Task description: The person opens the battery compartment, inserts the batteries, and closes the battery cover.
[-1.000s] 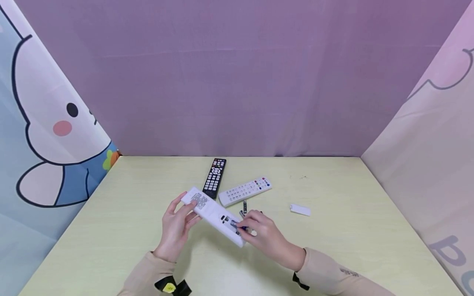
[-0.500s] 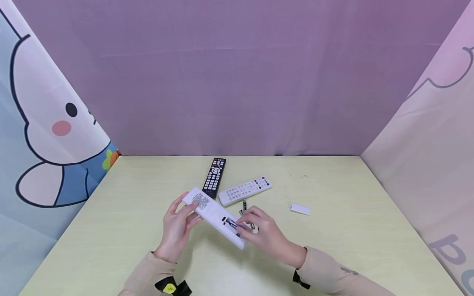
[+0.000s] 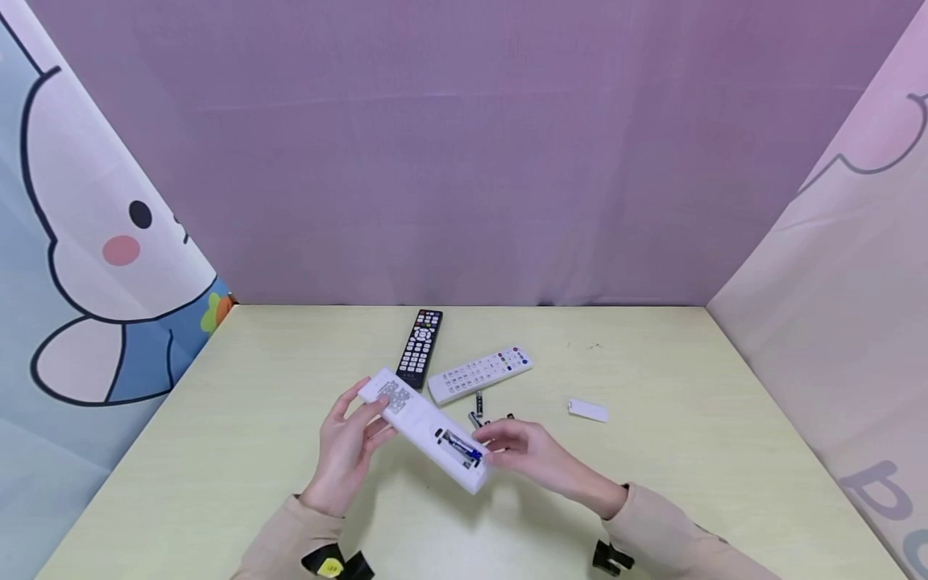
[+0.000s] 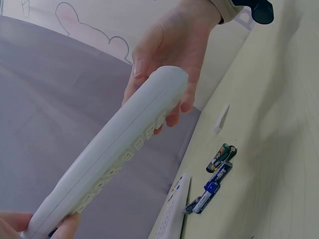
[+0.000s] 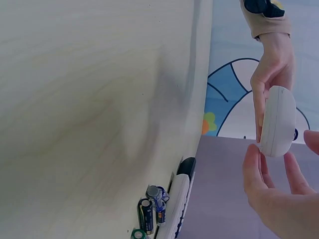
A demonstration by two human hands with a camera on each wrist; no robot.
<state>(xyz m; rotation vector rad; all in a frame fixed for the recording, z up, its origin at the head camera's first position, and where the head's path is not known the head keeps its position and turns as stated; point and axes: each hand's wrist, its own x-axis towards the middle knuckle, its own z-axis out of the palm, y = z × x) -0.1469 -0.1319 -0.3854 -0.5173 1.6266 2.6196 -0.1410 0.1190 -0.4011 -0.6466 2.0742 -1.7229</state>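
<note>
My left hand (image 3: 350,443) grips the upper end of a white remote control (image 3: 413,423) held above the table, back face up, thumb on its label. The uncovered battery compartment shows a blue and silver battery (image 3: 464,447). At the remote's lower end is my right hand (image 3: 532,455), with fingers loosely bent around that end. In the right wrist view, fingertips (image 5: 252,155) touch the button side, while the thumb stands apart from the back. A white battery cover (image 3: 587,410) lies to the right on the table.
A second white remote (image 3: 480,374) and a black remote (image 3: 420,348) lie behind the held one, buttons up. Several loose batteries (image 4: 214,181) lie close together near the second white remote. Fabric panels (image 3: 464,161) stand around the table (image 3: 689,475).
My right hand has drawn back rightward from the compartment, uncovering the blue battery inside. The remote's lower end has shifted slightly down and right. My left hand keeps its grip.
</note>
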